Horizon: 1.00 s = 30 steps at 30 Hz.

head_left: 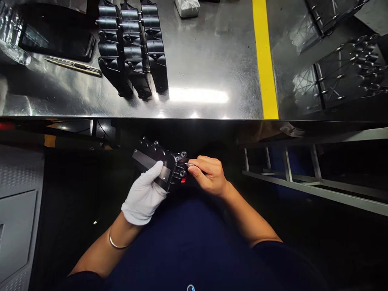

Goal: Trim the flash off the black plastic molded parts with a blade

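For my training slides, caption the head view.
Gloved left hand holding a black part, bare right hand pinching a thin pale piece at its end, near a metal table.

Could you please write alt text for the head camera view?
A white-gloved left hand holds a black part while the bare right hand pinches a thin object near the part's end. Beyond, three long black pieces rest on a metal table with a yellow stripe.
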Tool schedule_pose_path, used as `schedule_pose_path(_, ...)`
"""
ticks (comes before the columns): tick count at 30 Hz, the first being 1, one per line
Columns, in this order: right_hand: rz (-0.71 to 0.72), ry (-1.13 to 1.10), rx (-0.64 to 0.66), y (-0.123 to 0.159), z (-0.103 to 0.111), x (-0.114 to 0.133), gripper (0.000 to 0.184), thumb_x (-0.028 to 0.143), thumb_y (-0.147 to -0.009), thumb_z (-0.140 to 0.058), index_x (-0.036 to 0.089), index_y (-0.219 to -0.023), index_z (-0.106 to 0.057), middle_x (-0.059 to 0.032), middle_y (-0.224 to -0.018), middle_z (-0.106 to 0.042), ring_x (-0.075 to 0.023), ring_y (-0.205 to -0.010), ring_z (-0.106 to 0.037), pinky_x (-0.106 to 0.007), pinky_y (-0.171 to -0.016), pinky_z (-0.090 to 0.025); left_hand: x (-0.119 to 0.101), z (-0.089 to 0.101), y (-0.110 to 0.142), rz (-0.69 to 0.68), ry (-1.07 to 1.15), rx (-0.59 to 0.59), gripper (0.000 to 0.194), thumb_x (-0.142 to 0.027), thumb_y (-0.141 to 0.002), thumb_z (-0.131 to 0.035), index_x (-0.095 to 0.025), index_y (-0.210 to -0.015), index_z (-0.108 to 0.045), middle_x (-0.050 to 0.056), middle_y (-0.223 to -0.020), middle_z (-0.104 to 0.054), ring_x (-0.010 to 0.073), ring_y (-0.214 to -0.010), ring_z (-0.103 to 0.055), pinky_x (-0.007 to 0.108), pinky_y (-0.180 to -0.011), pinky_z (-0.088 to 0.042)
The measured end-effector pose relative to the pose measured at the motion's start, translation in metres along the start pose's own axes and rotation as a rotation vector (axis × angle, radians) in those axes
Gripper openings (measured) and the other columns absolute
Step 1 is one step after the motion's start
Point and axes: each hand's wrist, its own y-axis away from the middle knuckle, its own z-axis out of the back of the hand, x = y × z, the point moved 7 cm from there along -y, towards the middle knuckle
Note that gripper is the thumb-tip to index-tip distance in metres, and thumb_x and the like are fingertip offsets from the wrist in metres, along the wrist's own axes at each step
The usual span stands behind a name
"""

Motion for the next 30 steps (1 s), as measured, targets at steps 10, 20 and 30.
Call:
schedule_pose_path(10, -0.033, 0.037, -0.061, 0.003, -0.004, -0.013, 0.033, 0.039, -0.096, -0.051, 0.017, -0.089, -0.075, -0.0055, -0.066, -0.069, -0.0131, -0.053, -0.054, -0.028, -0.055, -0.047, -0.006, 0.002, -0.001, -0.146, -0.109, 0.040, 0.052, -0.003, -0.096, -0.041, -0.024, -0.141, -0.052, 0.003, -0.108, -0.077, 0.0131, -0.089, -0.075, 0.018, -0.091, -0.055)
schedule_pose_path(20, -0.304, 0.006, -0.233, 0.004, 0.001, -0.055, 0.044, 0.053, -0.094, -0.051, 0.019, -0.081, -0.076, -0.0069, -0.072, -0.072, -0.0166, -0.064, -0.064, -0.031, -0.062, -0.052, 0.002, 0.000, 0.021, 0.002, -0.103, -0.124, 0.049, -0.002, -0.099, -0.025, -0.017, -0.123, -0.066, 0.001, -0.071, -0.076, 0.0088, -0.069, -0.075, 0.006, -0.068, -0.057)
schedule_pose_path(30, -0.339, -0.203, 0.110, 0.012, -0.007, -0.012, 0.041, 0.045, -0.097, -0.050, 0.018, -0.080, -0.075, -0.0028, -0.067, -0.064, -0.0120, -0.060, -0.055, -0.025, -0.057, -0.044, -0.026, 0.020, 0.006, -0.480, -0.331, 0.007, 0.043, 0.006, -0.078, -0.065, -0.024, -0.107, -0.072, -0.005, -0.095, -0.079, 0.0124, -0.096, -0.073, 0.014, -0.087, -0.056)
